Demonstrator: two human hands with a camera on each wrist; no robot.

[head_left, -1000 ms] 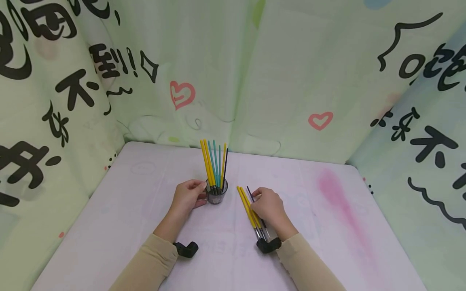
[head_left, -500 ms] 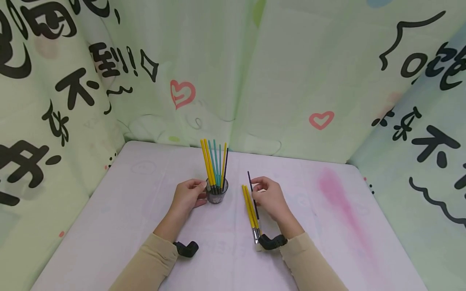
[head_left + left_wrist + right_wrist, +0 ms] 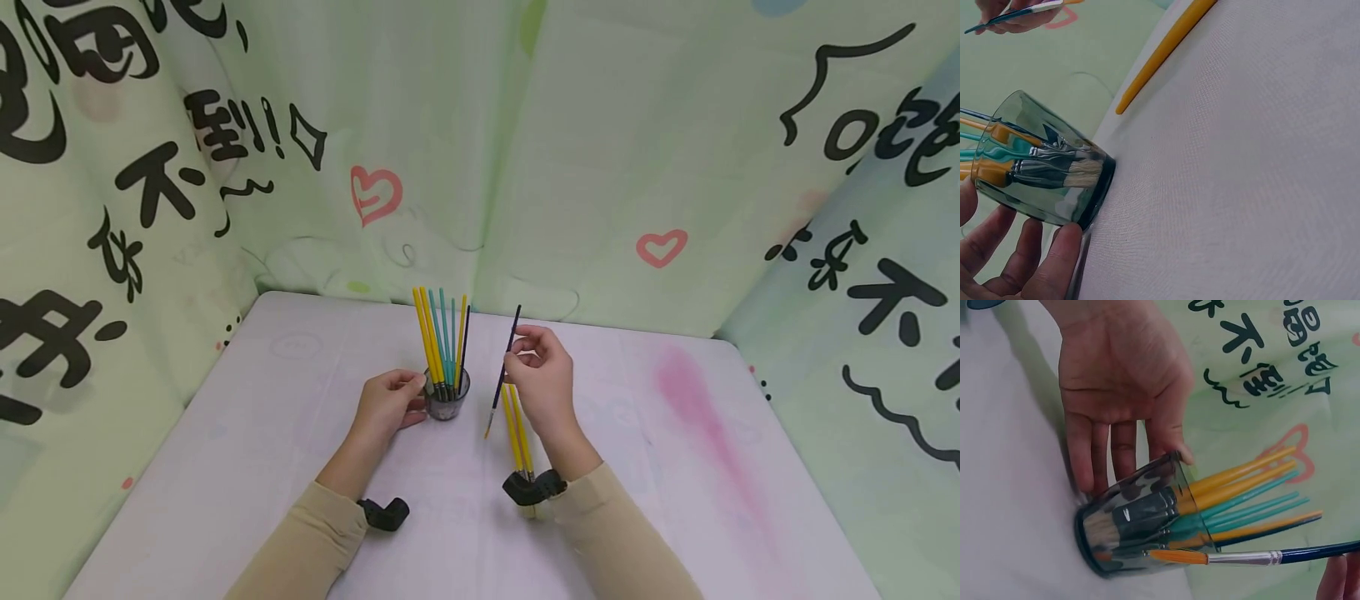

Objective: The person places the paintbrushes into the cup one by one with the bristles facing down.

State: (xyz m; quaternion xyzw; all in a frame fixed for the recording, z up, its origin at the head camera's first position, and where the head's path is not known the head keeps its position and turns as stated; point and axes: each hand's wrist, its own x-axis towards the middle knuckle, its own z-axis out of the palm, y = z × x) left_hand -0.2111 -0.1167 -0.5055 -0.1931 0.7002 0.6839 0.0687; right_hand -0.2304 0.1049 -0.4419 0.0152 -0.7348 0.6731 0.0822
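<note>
A smoky clear cup (image 3: 446, 408) stands upright, holding several yellow, teal and dark paintbrushes (image 3: 1047, 162), bristles down. My left hand (image 3: 386, 400) steadies it from the left, with the thumb at the rim and fingers along the side, as the right wrist view shows. Just right of the cup, my right hand (image 3: 547, 375) pinches a thin dark-handled paintbrush (image 3: 497, 390) by its handle. That brush is raised and tilted, with its orange bristles (image 3: 1179, 556) pointing down. Beneath the right hand lie two yellow paintbrushes (image 3: 516, 433), their bristle ends partly hidden by the wrist camera.
The table (image 3: 660, 483) is covered by a pale pink-white cloth with a pink smear at right. Pale green curtains (image 3: 570, 150) with black lettering and red hearts enclose the back and sides. Black wrist cameras (image 3: 384, 514) sit below both hands.
My right hand has lifted the dark paintbrush from beside the two yellow ones, moved up and left, and swung its bristles toward the cup. The left hand and cup have not moved.
</note>
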